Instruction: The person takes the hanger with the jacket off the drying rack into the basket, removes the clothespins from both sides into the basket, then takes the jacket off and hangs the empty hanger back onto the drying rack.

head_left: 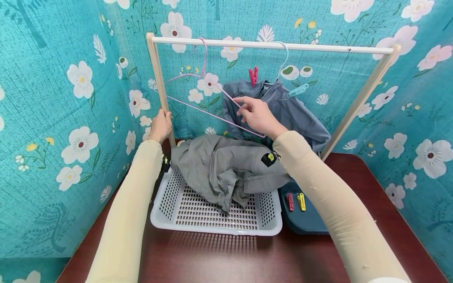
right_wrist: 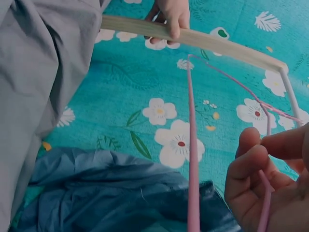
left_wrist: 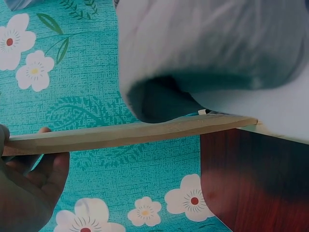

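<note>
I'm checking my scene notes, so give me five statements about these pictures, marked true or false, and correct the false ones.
1. The left grip holds a wooden post. True.
2. The gray garment hangs from the white rail. False: it lies partly over the white basket.
3. The right grip pinches the pink hanger. True.
4. The blue garment is spread flat in the basket. False: it hangs on the light blue hanger.
5. A green clothespin lies right of the basket. False: a red clothespin and a yellow clothespin lie there.
</note>
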Tool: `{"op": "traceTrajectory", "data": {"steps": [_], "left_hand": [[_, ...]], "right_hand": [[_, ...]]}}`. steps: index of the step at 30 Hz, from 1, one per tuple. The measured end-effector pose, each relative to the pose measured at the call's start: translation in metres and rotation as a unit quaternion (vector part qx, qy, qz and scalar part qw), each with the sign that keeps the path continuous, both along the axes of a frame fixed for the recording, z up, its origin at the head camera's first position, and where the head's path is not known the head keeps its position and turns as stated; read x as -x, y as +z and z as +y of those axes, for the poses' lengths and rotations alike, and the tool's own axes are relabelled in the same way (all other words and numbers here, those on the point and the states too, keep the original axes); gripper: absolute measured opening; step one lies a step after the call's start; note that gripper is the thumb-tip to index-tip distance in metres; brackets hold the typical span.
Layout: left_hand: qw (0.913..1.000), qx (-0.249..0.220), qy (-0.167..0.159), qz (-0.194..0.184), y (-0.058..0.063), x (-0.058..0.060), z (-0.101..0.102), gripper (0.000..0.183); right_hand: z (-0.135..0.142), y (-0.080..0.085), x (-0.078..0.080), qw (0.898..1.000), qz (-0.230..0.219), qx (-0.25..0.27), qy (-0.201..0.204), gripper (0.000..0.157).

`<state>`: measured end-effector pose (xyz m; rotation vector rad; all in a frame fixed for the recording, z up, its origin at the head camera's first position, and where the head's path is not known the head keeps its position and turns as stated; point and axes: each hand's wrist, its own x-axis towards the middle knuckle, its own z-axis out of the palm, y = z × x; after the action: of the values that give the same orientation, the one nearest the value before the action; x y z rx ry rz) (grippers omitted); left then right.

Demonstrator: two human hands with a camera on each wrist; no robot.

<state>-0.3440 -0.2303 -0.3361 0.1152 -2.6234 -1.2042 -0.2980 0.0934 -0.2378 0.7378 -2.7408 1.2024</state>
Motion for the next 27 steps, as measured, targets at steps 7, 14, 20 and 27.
{"op": "traceTrajectory", "data": {"steps": [7,14,20,27], "left_hand": [[1.0,-0.006,0.001,-0.003,0.0,0.0,-0.001,0.044],[0.9999,-0.01,0.005,-0.004,0.0,0.001,0.0,0.043],[0.9999,-0.016,0.004,-0.003,0.0,0.001,0.002,0.044],[0.9999,-0.013,0.002,-0.006,0.0,0.002,0.001,0.041]], "right_hand": [[-0.018,-0.003,0.005,0.999,0.01,0.03,0.011,0.033],[-0.032,-0.004,0.008,0.999,-0.007,0.039,0.015,0.032],[-0.042,-0.005,0.009,0.999,-0.013,0.044,0.014,0.034],[-0.052,-0.004,0.009,0.999,-0.022,0.028,0.027,0.036]]}}
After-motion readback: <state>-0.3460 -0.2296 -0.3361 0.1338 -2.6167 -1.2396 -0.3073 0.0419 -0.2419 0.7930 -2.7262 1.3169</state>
